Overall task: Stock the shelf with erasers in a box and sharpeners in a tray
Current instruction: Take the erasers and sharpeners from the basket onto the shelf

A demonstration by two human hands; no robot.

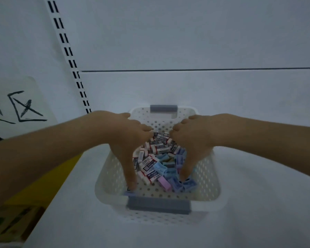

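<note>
A white perforated basket with grey handles stands on the white shelf. Inside lie several white sleeved erasers mixed with several blue and pink sharpeners. Both of my hands are down in the basket over the pile. My left hand has its thumb stretched toward the near wall and its fingers bent near the far erasers. My right hand mirrors it, thumb tip among the blue sharpeners, fingers bent at the far side. Neither hand plainly grips anything. No separate box or tray is in view.
The shelf's white back panel rises behind the basket. A slotted upright runs along the left. A paper sign with handwritten characters hangs at far left. Below it a yellow surface borders the shelf edge.
</note>
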